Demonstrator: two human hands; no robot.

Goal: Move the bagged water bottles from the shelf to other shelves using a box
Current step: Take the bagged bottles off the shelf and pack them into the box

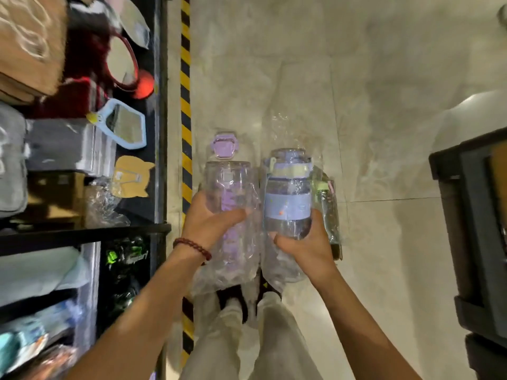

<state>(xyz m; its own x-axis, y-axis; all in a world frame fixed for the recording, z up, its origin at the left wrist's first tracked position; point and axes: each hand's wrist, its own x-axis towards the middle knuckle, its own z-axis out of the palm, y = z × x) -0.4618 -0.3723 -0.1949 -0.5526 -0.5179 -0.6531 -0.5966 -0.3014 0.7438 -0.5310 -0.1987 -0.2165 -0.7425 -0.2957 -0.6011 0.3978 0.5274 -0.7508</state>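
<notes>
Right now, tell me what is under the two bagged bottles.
Below the purple-lidded bottle and the blue-banded bottle show pale trouser legs, dark shoes and floor tile; no box shows.

stockroom or shop: packed goods shelf (pixel 82 231), hazard-striped floor tape (pixel 186 105).

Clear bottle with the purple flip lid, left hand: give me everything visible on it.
The clear plastic bottle with the purple flip lid is wrapped in a crinkled transparent bag that hangs loose below its base. A purple strip with markings runs down its side; the lid stands at the far end, so it points away from the person. It is held in the air above the floor. The left hand grips its body, thumb across the front. Its right side sits against the second bagged bottle with the blue band.
</notes>
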